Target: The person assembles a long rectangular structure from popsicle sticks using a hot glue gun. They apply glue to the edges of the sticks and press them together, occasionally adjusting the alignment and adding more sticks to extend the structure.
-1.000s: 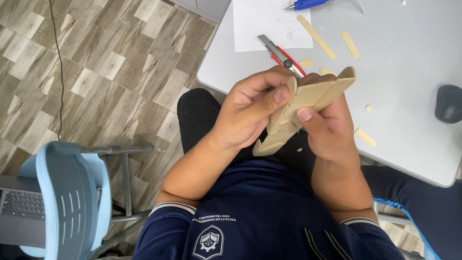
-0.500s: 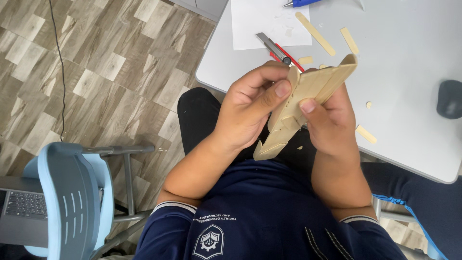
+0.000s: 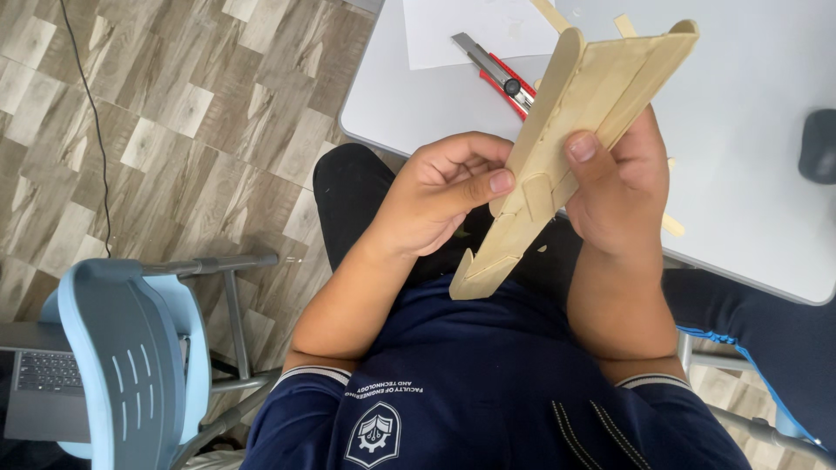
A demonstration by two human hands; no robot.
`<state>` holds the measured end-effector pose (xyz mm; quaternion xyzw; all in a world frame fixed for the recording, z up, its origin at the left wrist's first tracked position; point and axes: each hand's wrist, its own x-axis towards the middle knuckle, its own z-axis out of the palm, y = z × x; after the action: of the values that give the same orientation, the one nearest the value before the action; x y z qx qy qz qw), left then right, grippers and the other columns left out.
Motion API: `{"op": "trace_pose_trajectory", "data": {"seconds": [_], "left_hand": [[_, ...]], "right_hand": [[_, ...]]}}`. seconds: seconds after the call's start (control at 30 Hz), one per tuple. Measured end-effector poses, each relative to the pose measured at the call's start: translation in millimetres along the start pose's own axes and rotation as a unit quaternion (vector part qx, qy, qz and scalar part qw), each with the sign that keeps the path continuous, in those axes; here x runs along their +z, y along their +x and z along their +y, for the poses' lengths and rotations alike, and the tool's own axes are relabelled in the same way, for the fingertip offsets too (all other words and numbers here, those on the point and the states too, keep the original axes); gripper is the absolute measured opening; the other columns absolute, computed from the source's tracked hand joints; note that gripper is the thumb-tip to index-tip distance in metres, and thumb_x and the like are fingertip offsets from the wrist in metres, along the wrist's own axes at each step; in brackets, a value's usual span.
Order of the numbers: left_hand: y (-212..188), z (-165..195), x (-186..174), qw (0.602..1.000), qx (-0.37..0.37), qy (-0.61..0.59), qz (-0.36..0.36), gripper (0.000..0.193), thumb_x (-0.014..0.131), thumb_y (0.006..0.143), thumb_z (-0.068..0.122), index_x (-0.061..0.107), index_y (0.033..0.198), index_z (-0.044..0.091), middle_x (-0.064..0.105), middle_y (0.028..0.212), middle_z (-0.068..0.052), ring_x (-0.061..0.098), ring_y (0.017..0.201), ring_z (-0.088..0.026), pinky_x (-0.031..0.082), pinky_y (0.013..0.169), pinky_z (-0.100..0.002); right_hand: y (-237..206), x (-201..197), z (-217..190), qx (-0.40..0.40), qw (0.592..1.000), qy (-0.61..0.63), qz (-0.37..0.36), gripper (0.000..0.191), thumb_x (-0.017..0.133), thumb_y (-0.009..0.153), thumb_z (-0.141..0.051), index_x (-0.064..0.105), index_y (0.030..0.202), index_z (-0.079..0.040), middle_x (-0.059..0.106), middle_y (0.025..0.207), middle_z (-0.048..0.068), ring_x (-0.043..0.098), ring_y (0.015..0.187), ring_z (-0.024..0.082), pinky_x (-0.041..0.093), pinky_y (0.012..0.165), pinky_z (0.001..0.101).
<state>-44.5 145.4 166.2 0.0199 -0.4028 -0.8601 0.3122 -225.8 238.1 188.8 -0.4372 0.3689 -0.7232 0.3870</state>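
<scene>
Both hands grasp a craft-stick model (image 3: 575, 130) above the lap: left hand (image 3: 435, 196) pinches its middle, right hand (image 3: 623, 187) supports it. Utility knife (image 3: 496, 77) lies at 11 o'clock on the table (image 3: 749, 174). Judged step: pressing a glued joint; it calls for steady thumb pressure.

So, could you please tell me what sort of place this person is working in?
Probably a classroom or student workshop: a grey table holding a utility knife and paper, a blue plastic chair carrying a laptop, and wood-pattern flooring.

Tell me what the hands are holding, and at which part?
Both hands hold one wooden stick model near its middle: the left hand from the left edge, the right hand from the right.
</scene>
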Motion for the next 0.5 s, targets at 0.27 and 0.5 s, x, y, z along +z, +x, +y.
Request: {"op": "trace_pose_trajectory", "data": {"seconds": [0.27,0.5], "left_hand": [[-1.0,0.5,-2.8,0.998,-0.016,-0.064,-0.005,0.020,0.071,0.101,-0.004,0.071,0.121,-0.005,0.074,0.114,-0.015,0.071,0.111,-0.021,0.056,0.103,-0.035],[-3.9,3.4,-4.3,0.999,-0.033,-0.036,-0.008,0.019,0.072,0.100,-0.004,0.073,0.119,-0.007,0.075,0.116,-0.017,0.071,0.108,-0.022,0.057,0.102,-0.035]], "right_hand": [[-8.4,7.1,4.8,0.003,1.000,0.005,-0.011,0.048,0.064,0.116,-0.027,0.045,0.148,0.002,0.062,0.131,0.007,0.058,0.110,0.011,0.051,0.101,0.0267],[-11.0,5.9,5.9,-0.008,0.999,-0.034,-0.017,0.055,0.066,0.114,-0.034,0.044,0.149,0.002,0.062,0.130,0.006,0.056,0.109,0.009,0.049,0.100,0.0252]]}}
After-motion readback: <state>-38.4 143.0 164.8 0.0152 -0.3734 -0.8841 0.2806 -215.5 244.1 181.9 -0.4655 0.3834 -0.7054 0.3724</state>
